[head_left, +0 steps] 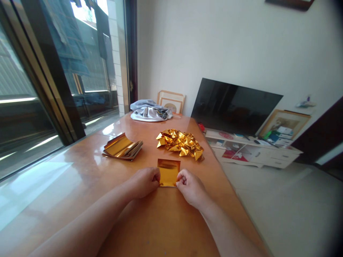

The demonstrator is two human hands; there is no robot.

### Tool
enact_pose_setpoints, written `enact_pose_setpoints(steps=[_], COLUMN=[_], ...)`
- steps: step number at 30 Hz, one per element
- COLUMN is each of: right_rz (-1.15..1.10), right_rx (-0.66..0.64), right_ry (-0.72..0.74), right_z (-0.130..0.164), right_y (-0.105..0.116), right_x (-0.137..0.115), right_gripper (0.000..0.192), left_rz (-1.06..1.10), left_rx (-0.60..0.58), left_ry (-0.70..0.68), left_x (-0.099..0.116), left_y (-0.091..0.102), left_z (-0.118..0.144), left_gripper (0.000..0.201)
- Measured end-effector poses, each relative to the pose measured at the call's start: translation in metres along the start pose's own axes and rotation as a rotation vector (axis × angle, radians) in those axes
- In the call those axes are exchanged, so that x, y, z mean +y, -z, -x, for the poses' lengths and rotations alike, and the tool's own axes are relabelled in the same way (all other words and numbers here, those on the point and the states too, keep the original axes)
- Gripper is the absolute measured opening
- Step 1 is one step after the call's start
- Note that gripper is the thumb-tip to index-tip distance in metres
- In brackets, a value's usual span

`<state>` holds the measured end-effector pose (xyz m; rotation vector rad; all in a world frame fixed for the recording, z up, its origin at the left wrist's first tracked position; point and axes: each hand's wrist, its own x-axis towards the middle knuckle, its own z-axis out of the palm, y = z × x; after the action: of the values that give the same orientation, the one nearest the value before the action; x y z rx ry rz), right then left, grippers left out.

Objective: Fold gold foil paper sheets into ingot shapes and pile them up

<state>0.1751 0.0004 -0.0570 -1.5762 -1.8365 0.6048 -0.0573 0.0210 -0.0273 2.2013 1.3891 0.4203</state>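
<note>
Both hands rest on the table (80, 185), fingers curled shut and pinching the near corners of a gold foil sheet (168, 172): the left hand (146, 182) grips its left corner, the right hand (189, 187) its right, the sheet lying flat just beyond the fingertips.

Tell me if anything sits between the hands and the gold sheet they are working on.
Nothing does. The left hand and right hand both pinch the near edge of the gold sheet directly. The folded gold pile and flat stack lie farther back.
</note>
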Motion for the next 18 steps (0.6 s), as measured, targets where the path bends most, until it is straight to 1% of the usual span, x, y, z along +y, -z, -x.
enact_pose_setpoints(steps=[5,8,10,14,16,18], right_rz=[0.064,0.094,0.11,0.123,0.126,0.128], right_rx=[-0.015,-0.027,-0.023,-0.005,-0.003,-0.007], right_ry=[0.007,0.03,0.043,0.064,0.061,0.049], right_z=[0.001,0.001,0.001,0.001,0.002,0.002], right_y=[0.001,0.001,0.001,0.002,0.003,0.003], right_x=[-0.002,-0.002,-0.002,-0.004,-0.004,-0.006], right_gripper=[0.009,0.008,0.008,0.011,0.01,0.009], left_rz=[-0.079,-0.191,-0.245,-0.269,-0.268,-0.269], left_rx=[0.013,0.085,0.1,0.007,-0.033,-0.062], left_ry=[-0.037,-0.114,-0.185,-0.303,-0.326,-0.334], left_x=[0.007,0.015,0.021,0.029,0.031,0.032], left_y=[0.004,0.006,0.006,0.004,0.004,0.004], left_z=[0.005,0.007,0.009,0.01,0.01,0.01], left_gripper=[0.022,0.027,0.03,0.022,0.019,0.021])
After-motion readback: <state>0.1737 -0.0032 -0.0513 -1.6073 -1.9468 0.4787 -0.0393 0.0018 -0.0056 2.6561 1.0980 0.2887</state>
